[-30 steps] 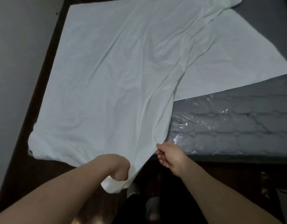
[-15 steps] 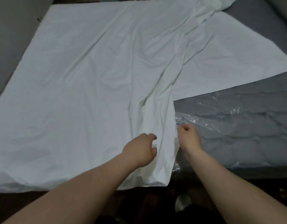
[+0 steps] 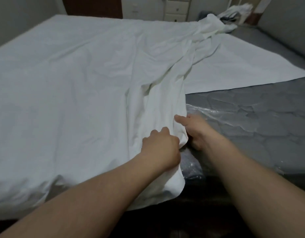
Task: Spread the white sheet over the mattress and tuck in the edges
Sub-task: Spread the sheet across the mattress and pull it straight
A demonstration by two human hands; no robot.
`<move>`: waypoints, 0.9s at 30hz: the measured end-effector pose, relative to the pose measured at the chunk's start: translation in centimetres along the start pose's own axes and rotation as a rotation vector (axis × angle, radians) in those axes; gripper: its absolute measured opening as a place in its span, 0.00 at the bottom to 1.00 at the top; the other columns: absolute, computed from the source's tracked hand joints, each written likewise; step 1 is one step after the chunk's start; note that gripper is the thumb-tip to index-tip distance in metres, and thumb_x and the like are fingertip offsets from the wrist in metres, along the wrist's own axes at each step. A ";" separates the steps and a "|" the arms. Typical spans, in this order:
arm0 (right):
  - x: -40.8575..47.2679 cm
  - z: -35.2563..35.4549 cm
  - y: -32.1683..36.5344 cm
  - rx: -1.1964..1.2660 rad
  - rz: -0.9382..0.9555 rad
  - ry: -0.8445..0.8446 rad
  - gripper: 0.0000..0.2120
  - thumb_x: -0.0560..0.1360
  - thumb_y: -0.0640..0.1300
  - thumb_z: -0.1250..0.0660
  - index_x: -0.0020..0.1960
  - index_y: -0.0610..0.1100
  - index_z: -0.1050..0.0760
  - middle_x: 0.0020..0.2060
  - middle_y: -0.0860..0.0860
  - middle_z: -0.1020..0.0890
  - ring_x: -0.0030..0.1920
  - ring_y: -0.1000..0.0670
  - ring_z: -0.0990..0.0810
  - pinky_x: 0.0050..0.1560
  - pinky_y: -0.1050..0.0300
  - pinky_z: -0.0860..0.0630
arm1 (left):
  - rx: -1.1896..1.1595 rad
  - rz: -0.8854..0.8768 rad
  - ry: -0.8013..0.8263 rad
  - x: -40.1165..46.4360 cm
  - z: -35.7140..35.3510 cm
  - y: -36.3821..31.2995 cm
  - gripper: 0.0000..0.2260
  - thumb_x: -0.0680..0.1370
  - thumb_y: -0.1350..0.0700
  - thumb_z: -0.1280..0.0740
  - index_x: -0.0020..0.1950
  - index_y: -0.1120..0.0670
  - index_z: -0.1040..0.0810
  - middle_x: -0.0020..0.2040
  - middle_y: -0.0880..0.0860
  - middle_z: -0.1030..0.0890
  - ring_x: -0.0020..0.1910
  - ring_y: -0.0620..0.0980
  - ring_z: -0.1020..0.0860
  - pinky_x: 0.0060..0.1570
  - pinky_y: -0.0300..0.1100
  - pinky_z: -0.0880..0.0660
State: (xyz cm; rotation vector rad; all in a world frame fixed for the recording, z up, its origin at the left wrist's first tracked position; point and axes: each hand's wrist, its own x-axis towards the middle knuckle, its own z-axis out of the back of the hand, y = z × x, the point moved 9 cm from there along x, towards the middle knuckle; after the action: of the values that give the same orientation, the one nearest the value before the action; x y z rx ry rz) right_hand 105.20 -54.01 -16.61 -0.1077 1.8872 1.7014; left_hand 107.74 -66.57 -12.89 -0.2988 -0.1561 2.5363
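Note:
The white sheet (image 3: 71,93) covers the left and middle of the grey mattress (image 3: 251,117), with a bunched fold running from the far right corner down to the near edge. My left hand (image 3: 161,148) grips that fold near the mattress's front edge. My right hand (image 3: 194,129) holds the fold's right edge just beside it, thumb on top of the cloth. The right part of the mattress lies bare, still in clear plastic wrap (image 3: 217,115).
A white drawer unit (image 3: 176,9) stands beyond the bed's far end, beside a dark wooden panel (image 3: 93,6). Crumpled cloth (image 3: 234,11) lies at the far right corner. A grey headboard or wall (image 3: 285,28) runs along the right side.
The view has lifted towards the far end of the bed. Both hands have moved up from below the mattress edge onto the bunched fold and come close together.

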 end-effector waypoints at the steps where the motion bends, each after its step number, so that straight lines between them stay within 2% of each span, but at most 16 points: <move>1: -1.5 -0.4 -0.1 0.048 -0.015 0.014 0.11 0.82 0.40 0.32 0.60 0.34 0.20 0.49 0.41 0.12 0.50 0.39 0.12 0.55 0.41 0.17 | -0.027 -0.028 -0.011 -1.3 0.5 0.0 0.11 0.80 0.47 0.38 0.55 0.51 0.21 0.56 0.54 0.27 0.51 0.59 0.27 0.45 0.49 0.32; 4: -5.3 -0.6 -0.6 0.142 -0.029 0.025 0.10 0.83 0.38 0.35 0.61 0.36 0.21 0.49 0.40 0.12 0.50 0.38 0.13 0.49 0.45 0.16 | -0.131 -0.109 0.026 -4.7 2.0 -0.2 0.15 0.82 0.44 0.39 0.41 0.52 0.26 0.49 0.55 0.23 0.47 0.59 0.22 0.43 0.49 0.26; 7: -9.1 -0.3 -1.1 0.331 -0.066 0.058 0.15 0.85 0.48 0.39 0.60 0.38 0.21 0.48 0.43 0.12 0.48 0.41 0.13 0.45 0.47 0.17 | -0.204 -0.161 0.019 -7.9 5.6 -1.4 0.17 0.82 0.45 0.37 0.37 0.53 0.32 0.39 0.52 0.25 0.41 0.54 0.25 0.42 0.48 0.28; 9: -10.6 -0.1 -1.9 0.474 -0.096 0.074 0.22 0.86 0.56 0.44 0.63 0.40 0.21 0.50 0.43 0.12 0.49 0.42 0.14 0.49 0.46 0.18 | -0.258 -0.192 -0.011 -9.6 7.8 -2.7 0.18 0.82 0.47 0.35 0.36 0.53 0.33 0.35 0.50 0.28 0.39 0.52 0.28 0.39 0.47 0.33; 11: -12.0 0.2 -2.7 0.610 -0.126 0.116 0.29 0.85 0.61 0.48 0.68 0.41 0.22 0.59 0.40 0.15 0.58 0.38 0.16 0.57 0.42 0.19 | -0.279 -0.250 0.031 -11.3 8.6 -4.8 0.19 0.81 0.47 0.33 0.35 0.52 0.34 0.33 0.49 0.29 0.36 0.49 0.30 0.37 0.45 0.35; 13: -13.8 0.9 -2.6 0.709 -0.126 0.185 0.30 0.85 0.61 0.47 0.70 0.40 0.23 0.63 0.38 0.18 0.62 0.36 0.17 0.57 0.39 0.17 | -0.231 -0.326 0.085 -13.2 9.1 -7.3 0.19 0.81 0.47 0.33 0.35 0.52 0.35 0.33 0.49 0.30 0.33 0.46 0.31 0.35 0.44 0.36; 17: -17.0 2.5 -1.0 0.747 -0.102 0.257 0.25 0.85 0.52 0.44 0.67 0.34 0.22 0.63 0.34 0.18 0.55 0.34 0.15 0.47 0.38 0.15 | -0.197 -0.401 0.131 -15.6 9.6 -10.8 0.18 0.82 0.47 0.34 0.37 0.53 0.33 0.34 0.49 0.29 0.34 0.47 0.32 0.34 0.44 0.35; 19: -18.0 4.8 -0.8 0.741 -0.106 0.155 0.22 0.85 0.49 0.43 0.66 0.34 0.22 0.60 0.34 0.17 0.54 0.33 0.15 0.47 0.37 0.15 | -0.180 -0.411 0.129 -16.3 9.7 -12.0 0.17 0.82 0.47 0.34 0.38 0.53 0.33 0.34 0.49 0.29 0.34 0.48 0.32 0.36 0.45 0.35; 21: -18.7 8.5 -1.0 0.761 -0.093 -0.036 0.17 0.84 0.44 0.42 0.64 0.36 0.21 0.57 0.33 0.16 0.55 0.32 0.16 0.52 0.35 0.18 | -0.158 -0.405 0.133 -16.5 9.8 -12.7 0.17 0.82 0.46 0.34 0.38 0.52 0.33 0.35 0.48 0.30 0.34 0.47 0.32 0.36 0.45 0.35; 22: -18.9 10.8 -0.9 0.767 -0.043 -0.148 0.14 0.82 0.39 0.42 0.63 0.37 0.22 0.57 0.34 0.17 0.56 0.33 0.17 0.55 0.34 0.21 | -0.141 -0.403 0.141 -16.6 9.8 -12.9 0.17 0.83 0.45 0.35 0.38 0.50 0.33 0.35 0.47 0.29 0.34 0.46 0.31 0.36 0.44 0.34; 24: -20.5 15.5 0.0 0.782 0.117 -0.370 0.16 0.77 0.31 0.42 0.60 0.42 0.23 0.57 0.36 0.17 0.55 0.35 0.17 0.57 0.31 0.21 | -0.102 -0.420 0.157 -16.7 9.5 -13.9 0.14 0.83 0.44 0.35 0.40 0.47 0.31 0.38 0.46 0.27 0.37 0.45 0.29 0.38 0.43 0.33; 25: -21.9 17.4 0.7 0.780 0.205 -0.478 0.17 0.76 0.29 0.41 0.57 0.44 0.23 0.55 0.38 0.17 0.54 0.37 0.16 0.56 0.35 0.20 | -0.087 -0.432 0.158 -16.7 9.3 -14.5 0.13 0.83 0.44 0.36 0.41 0.47 0.30 0.39 0.45 0.26 0.38 0.45 0.29 0.39 0.43 0.32; 27: -25.6 20.2 2.5 0.674 0.398 -0.660 0.15 0.76 0.29 0.39 0.49 0.48 0.24 0.46 0.46 0.18 0.46 0.44 0.18 0.47 0.51 0.19 | -0.060 -0.454 0.158 -16.6 8.7 -15.7 0.13 0.83 0.43 0.36 0.43 0.48 0.30 0.39 0.46 0.26 0.39 0.47 0.29 0.39 0.43 0.32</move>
State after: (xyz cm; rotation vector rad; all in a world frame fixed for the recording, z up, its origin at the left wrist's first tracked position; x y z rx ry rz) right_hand 132.55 -42.89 -2.54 1.0171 1.8942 1.0186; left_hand 127.42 -63.30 1.23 -0.4327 -0.2124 2.0534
